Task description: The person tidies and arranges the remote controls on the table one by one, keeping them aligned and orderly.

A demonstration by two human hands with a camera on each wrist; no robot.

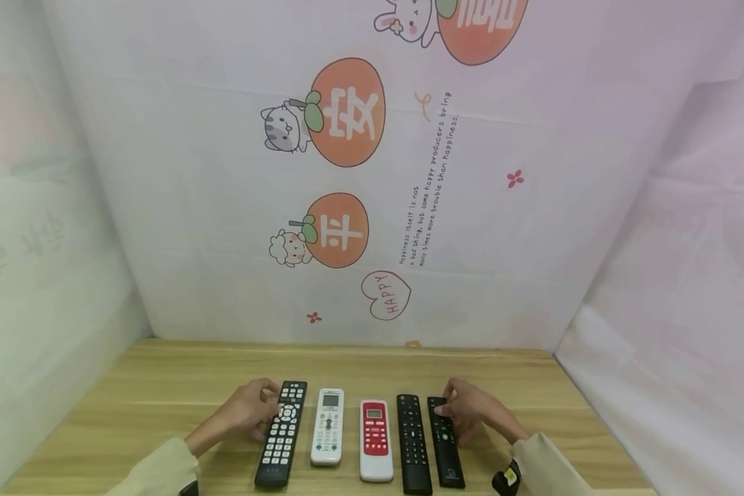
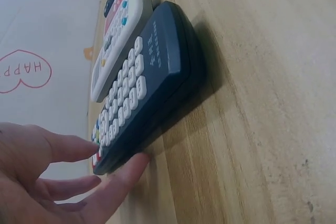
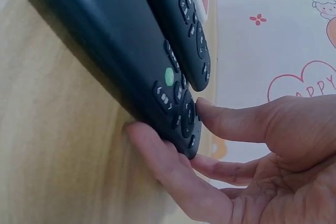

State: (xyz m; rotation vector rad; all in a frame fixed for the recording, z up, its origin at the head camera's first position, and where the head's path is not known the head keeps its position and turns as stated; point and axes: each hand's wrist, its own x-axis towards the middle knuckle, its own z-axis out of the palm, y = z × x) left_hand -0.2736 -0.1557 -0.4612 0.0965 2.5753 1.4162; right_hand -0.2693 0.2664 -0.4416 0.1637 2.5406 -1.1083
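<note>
Between its curled fingers and thumb, my left hand (image 1: pixel 248 410) holds the upper left edge of a black remote control with white buttons (image 1: pixel 282 434). That remote's near end (image 2: pixel 168 61) faces the left wrist view. On the right, my right hand (image 1: pixel 471 406) grips the upper part of a slim black remote control (image 1: pixel 446 441). In the right wrist view its fingers (image 3: pixel 152 145) lie along one side and the thumb (image 3: pixel 231 121) touches the other. Both remotes lie on the wooden table (image 1: pixel 192 372).
Between the held remotes lie a white remote control (image 1: pixel 327 430), a red and white one (image 1: pixel 375 465) and another long black one (image 1: pixel 414 441), all roughly parallel. A white printed cloth (image 1: pixel 223 207) rises behind the table, with pale cloth walls (image 1: pixel 676 310) at the sides.
</note>
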